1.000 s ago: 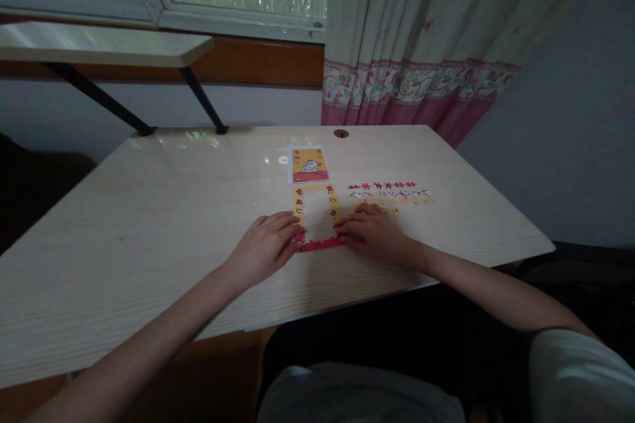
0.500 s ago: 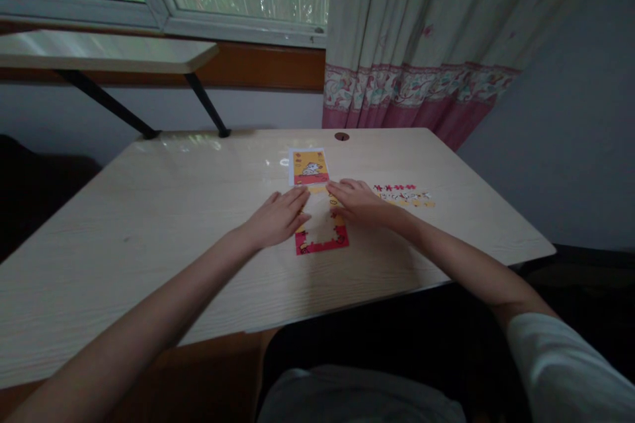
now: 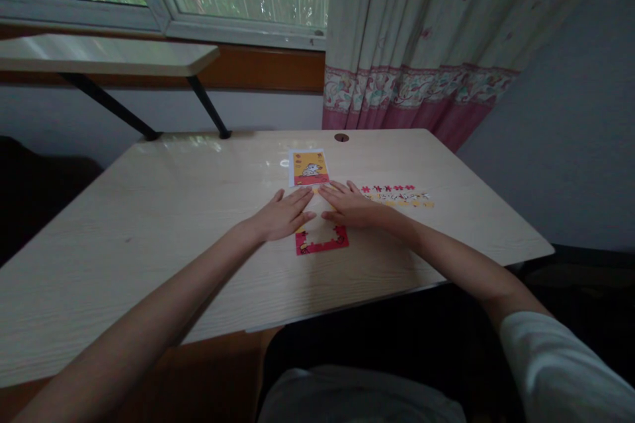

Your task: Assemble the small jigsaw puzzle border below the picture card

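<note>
A jigsaw puzzle border (image 3: 325, 247) lies flat on the desk, red along its near side and yellow farther up, with bare wood showing inside it. Over its upper left part rests my left hand (image 3: 285, 213), fingers stretched out flat. My right hand (image 3: 351, 205) lies flat across the upper right part, its fingers extended too. The two hands' fingertips nearly meet, and they hide most of the yellow sides. Just beyond the fingers is a picture card (image 3: 311, 168) with a white cartoon animal on yellow and red.
Loose puzzle pieces (image 3: 397, 196) lie in rows, red, white and yellow, right of my right hand. The wooden desk (image 3: 198, 211) has a round cable hole (image 3: 342, 137) near its back edge. A raised shelf (image 3: 109, 54) on black supports stands at the back left; a curtain (image 3: 397, 73) hangs behind.
Both hands have moved inward over the border, closing the gap between them. My right hand has slid left, uncovering more of the red loose pieces.
</note>
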### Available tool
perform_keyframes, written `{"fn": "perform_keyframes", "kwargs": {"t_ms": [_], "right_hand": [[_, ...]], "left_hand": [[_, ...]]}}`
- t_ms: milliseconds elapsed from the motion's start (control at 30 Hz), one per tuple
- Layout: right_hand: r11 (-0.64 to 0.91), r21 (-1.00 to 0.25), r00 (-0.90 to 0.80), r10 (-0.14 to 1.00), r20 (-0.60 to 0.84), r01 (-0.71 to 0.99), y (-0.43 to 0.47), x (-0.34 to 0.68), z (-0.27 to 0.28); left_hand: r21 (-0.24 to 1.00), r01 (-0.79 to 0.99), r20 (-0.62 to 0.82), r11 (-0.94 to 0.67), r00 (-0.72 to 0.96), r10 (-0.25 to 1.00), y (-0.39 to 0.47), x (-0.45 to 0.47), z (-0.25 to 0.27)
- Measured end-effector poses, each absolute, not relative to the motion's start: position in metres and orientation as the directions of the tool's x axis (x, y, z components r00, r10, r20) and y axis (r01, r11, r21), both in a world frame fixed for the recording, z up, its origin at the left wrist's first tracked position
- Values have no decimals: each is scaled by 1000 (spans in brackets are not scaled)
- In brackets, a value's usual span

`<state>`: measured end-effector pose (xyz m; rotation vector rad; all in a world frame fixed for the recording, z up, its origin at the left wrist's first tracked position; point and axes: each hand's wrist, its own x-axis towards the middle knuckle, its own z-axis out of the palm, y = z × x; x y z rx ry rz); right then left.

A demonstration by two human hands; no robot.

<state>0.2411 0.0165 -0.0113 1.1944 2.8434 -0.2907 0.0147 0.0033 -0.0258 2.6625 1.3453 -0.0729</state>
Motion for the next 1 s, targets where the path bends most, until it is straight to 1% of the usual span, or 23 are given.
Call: {"fn": "perform_keyframes", "kwargs": {"t_ms": [133, 433, 533, 733, 900, 1000], "right_hand": [[683, -151, -699, 709, -98, 714, 10, 254, -13], [667, -147, -681, 728, -79, 730, -1, 261, -18], [676, -146, -689, 722, -62, 722, -4, 261, -16], [740, -137, -750, 661, -33, 658, -20, 269, -17], [734, -125, -742, 670, -22, 667, -22, 271, -24], [712, -129, -721, 693, -27, 690, -23, 266, -25]], "left_hand": [[79, 811, -104, -580, 586, 804, -5, 1, -27], [6, 814, -146, -581, 575, 805, -18, 2, -23], [7, 819, -159, -574, 568, 808, -20, 4, -19], [34, 813, -139, -581, 579, 803, -32, 6, -19], [19, 804, -90, -594, 593, 800, -34, 4, -27], [13, 805, -95, -593, 591, 801, -33, 5, -27]]}}
